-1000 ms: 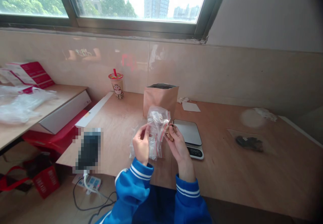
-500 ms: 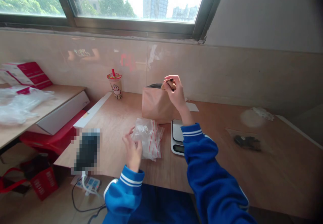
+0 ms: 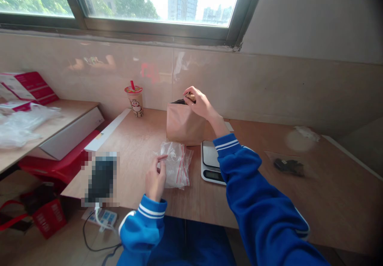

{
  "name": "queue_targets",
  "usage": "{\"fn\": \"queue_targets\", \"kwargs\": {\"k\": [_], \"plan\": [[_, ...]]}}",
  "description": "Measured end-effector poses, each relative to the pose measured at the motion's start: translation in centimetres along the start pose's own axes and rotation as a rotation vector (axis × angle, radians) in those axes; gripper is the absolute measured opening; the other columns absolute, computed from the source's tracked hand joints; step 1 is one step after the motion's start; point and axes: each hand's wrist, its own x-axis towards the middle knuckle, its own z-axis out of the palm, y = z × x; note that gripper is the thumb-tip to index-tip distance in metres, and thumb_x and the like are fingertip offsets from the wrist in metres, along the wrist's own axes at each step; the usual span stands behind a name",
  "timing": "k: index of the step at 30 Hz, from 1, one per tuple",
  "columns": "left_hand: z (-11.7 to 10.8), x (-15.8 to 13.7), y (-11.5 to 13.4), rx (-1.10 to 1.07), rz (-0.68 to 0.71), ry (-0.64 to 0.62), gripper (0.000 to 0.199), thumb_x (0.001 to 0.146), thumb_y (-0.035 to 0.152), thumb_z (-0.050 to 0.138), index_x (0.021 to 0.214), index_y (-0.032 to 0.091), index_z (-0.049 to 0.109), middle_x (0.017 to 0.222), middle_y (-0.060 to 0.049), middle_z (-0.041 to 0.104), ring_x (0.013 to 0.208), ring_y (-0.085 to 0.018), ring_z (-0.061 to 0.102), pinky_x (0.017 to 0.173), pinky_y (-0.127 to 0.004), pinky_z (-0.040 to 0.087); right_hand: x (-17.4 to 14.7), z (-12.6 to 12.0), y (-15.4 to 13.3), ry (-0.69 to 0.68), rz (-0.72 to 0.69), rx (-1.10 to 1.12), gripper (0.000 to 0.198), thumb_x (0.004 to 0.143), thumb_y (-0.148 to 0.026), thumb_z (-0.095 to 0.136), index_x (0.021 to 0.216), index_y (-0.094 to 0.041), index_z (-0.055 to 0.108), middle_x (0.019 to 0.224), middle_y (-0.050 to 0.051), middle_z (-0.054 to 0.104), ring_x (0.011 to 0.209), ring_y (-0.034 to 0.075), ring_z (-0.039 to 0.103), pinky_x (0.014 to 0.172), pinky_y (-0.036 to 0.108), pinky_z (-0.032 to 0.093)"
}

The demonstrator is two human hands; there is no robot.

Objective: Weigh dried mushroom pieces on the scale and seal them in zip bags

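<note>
My right hand [image 3: 199, 103] is closed on a small tan rounded thing [image 3: 190, 97] at the mouth of a brown paper bag [image 3: 185, 124]. My fingers hide most of it, and I cannot make out its kind. The bag stands upright, its top open and dark inside. Lower down, my left hand [image 3: 156, 178] is at the left edge of a stack of clear zip-lock bags [image 3: 177, 166] with red stripes. Its fingers are loosely bent and apart, with nothing seen in them. A white kitchen scale [image 3: 211, 158] lies under my right forearm, partly covered by the sleeve.
A lidded drink cup [image 3: 136, 104] with a red straw stands by the wall. A blurred-out dark device [image 3: 101, 178] with a white cable lies at the table's left edge. To the right is a clear bag with dark contents [image 3: 289, 165]. A side table [image 3: 79, 106] holds boxes and plastic.
My right hand has moved left and slightly up over the paper bag's mouth with the tan thing. My left hand's fingers have drawn in a little beside the clear bags.
</note>
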Motion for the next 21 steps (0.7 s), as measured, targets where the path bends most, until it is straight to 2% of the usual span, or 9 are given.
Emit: {"fn": "queue_targets", "kwargs": {"k": [3,7,12,15,18,21], "plan": [[-0.2,0.1,-0.2,-0.054,-0.023,-0.024,0.028,0.081,0.039,0.055,0.100,0.025,0.069,0.052,0.003,0.055,0.051,-0.019,0.060,0.059,-0.029,0.044,-0.2,0.2,0.2,-0.092,-0.013,-0.068,0.016,0.091,-0.031,0.051,0.101,-0.021,0.059,0.098,0.006,0.058,0.088,0.018,0.054,0.086,0.034,0.046],[-0.3,0.0,-0.5,-0.073,0.006,-0.055,0.031,0.080,0.041,0.056,0.104,0.023,0.067,0.050,0.004,0.055,0.052,-0.019,0.060,0.057,-0.027,0.042,-0.6,0.1,-0.1,-0.093,-0.042,-0.222,0.019,0.092,-0.034,0.053,0.100,-0.020,0.063,0.108,0.009,0.053,0.105,0.024,0.048,0.098,0.043,0.039],[-0.3,-0.3,-0.2,-0.081,0.052,-0.085,0.038,0.084,0.046,0.052,0.111,0.021,0.062,0.051,0.002,0.057,0.053,-0.018,0.058,0.054,-0.025,0.041,-0.7,0.2,-0.3,-0.138,0.041,-0.275,0.030,0.094,-0.036,0.050,0.118,-0.019,0.055,0.111,0.010,0.057,0.109,0.027,0.047,0.101,0.048,0.034],[-0.3,-0.6,0.2,-0.093,0.051,-0.083,0.038,0.083,0.046,0.053,0.110,0.020,0.062,0.054,0.001,0.058,0.052,-0.017,0.058,0.053,-0.025,0.040,-1.1,-0.2,-0.8,-0.141,0.069,-0.264,0.030,0.094,-0.033,0.050,0.119,-0.017,0.053,0.113,0.011,0.059,0.110,0.027,0.048,0.100,0.044,0.035],[-0.3,-0.9,0.6,-0.143,0.049,-0.067,0.037,0.083,0.043,0.054,0.111,0.020,0.060,0.056,0.002,0.058,0.052,-0.016,0.057,0.051,-0.024,0.040,-3.1,-0.9,-2.8,-0.023,0.069,-0.253,0.023,0.093,-0.029,0.050,0.112,-0.019,0.056,0.121,0.011,0.056,0.117,0.027,0.046,0.103,0.043,0.033],[-0.1,-1.2,1.0,-0.245,0.083,-0.038,0.037,0.081,0.036,0.056,0.115,0.021,0.056,0.065,0.002,0.059,0.050,-0.013,0.053,0.050,-0.023,0.040,-7.3,-0.6,-6.3,0.291,0.202,-0.095,0.023,0.097,-0.030,0.040,0.111,-0.021,0.056,0.118,0.009,0.058,0.112,0.023,0.050,0.101,0.039,0.036]]}}
